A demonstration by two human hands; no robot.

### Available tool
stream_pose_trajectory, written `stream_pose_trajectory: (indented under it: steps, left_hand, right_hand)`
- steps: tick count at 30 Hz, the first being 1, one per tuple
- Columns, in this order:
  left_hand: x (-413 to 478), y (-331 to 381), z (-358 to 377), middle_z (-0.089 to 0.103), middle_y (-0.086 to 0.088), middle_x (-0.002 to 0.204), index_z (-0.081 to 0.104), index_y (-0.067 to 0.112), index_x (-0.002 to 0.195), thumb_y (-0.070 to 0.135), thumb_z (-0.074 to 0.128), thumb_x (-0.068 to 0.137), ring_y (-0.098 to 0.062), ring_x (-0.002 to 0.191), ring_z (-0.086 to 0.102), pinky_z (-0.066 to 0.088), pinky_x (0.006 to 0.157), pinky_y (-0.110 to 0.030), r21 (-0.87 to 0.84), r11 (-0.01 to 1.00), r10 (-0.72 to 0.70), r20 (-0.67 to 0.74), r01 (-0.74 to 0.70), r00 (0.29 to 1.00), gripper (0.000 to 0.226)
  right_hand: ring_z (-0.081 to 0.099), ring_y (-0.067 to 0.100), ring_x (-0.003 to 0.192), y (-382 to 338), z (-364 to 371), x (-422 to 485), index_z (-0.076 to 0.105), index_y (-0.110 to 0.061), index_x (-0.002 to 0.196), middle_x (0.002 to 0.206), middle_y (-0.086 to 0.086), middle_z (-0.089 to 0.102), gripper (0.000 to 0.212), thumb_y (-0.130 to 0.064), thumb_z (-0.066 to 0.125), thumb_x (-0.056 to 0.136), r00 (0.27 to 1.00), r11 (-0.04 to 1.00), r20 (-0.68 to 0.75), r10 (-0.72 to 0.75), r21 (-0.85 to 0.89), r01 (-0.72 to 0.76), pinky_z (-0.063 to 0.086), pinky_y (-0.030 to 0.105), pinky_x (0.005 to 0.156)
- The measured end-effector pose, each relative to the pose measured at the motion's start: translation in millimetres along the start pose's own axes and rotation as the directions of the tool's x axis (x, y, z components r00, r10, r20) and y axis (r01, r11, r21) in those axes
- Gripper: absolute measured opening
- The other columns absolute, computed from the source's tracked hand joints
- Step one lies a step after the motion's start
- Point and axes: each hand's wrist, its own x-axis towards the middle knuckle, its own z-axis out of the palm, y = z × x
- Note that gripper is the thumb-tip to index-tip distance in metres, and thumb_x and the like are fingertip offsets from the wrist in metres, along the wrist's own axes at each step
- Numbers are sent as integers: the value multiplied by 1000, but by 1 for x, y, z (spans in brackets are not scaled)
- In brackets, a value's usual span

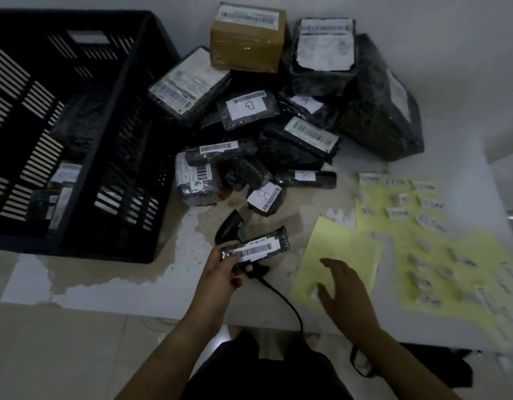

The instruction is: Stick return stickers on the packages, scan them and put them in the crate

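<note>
My left hand grips a small black wrapped package with a white barcode label, held just above the table. Under it lies the black barcode scanner, its cable trailing toward me. My right hand hovers open over a yellow backing sheet to the right, fingers spread and holding nothing. Yellow sheets with white return stickers lie further right. The black slatted crate stands at the left with a few labelled packages inside.
A pile of black wrapped packages and a brown cardboard box lies at the back centre against the wall. A large black parcel leans at the back right. The table's front edge runs near my arms.
</note>
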Motion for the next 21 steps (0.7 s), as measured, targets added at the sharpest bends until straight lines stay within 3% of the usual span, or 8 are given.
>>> stream_pose_trajectory:
  steps: [2, 7, 12, 17, 21]
  left_hand:
    - [-3, -8, 6, 79, -2, 105, 63, 19, 117, 12, 49, 105, -13, 76, 68, 40, 66, -28, 6, 1000, -15, -2, 15, 1000, 19]
    - [-7, -19, 22, 79, -2, 105, 63, 20, 115, 11, 49, 106, -15, 78, 67, 41, 66, -28, 10, 1000, -21, -19, 21, 1000, 20]
    - [-11, -20, 35, 77, -8, 111, 63, 16, 121, 11, 49, 105, -14, 75, 68, 44, 64, -25, -38, 999, -2, -24, 1, 1000, 21]
    - [-16, -20, 44, 76, -12, 115, 63, 17, 118, 10, 50, 105, -18, 77, 66, 41, 64, -27, -82, 996, 21, -36, -24, 999, 20]
    - [-20, -18, 49, 76, -13, 115, 62, 15, 123, 9, 50, 104, -19, 77, 66, 42, 65, -28, -105, 994, 35, -44, -39, 998, 23]
  right_hand:
    - [59, 29, 111, 26, -11, -6, 55, -17, 132, 129, 5, 59, 50, -14, 72, 85, 999, 999, 16, 46, -29, -45, 52, 38, 87]
    - [62, 29, 102, 43, -11, 5, 65, -16, 125, 124, 7, 61, 50, -8, 76, 78, 975, 978, 168, -146, -126, 168, 55, 38, 80]
    - [60, 25, 99, 36, -5, 14, 67, -23, 122, 121, 4, 59, 41, -25, 71, 82, 927, 948, 261, -269, -98, 303, 52, 36, 81]
    - [56, 24, 97, 35, 2, 18, 68, -23, 107, 116, 1, 55, 24, -24, 70, 82, 920, 957, 293, -259, -55, 286, 51, 40, 77]
    - [55, 19, 86, 36, 0, 24, 61, -20, 85, 97, -2, 57, 7, -17, 67, 83, 932, 974, 284, -226, 71, 215, 49, 38, 74]
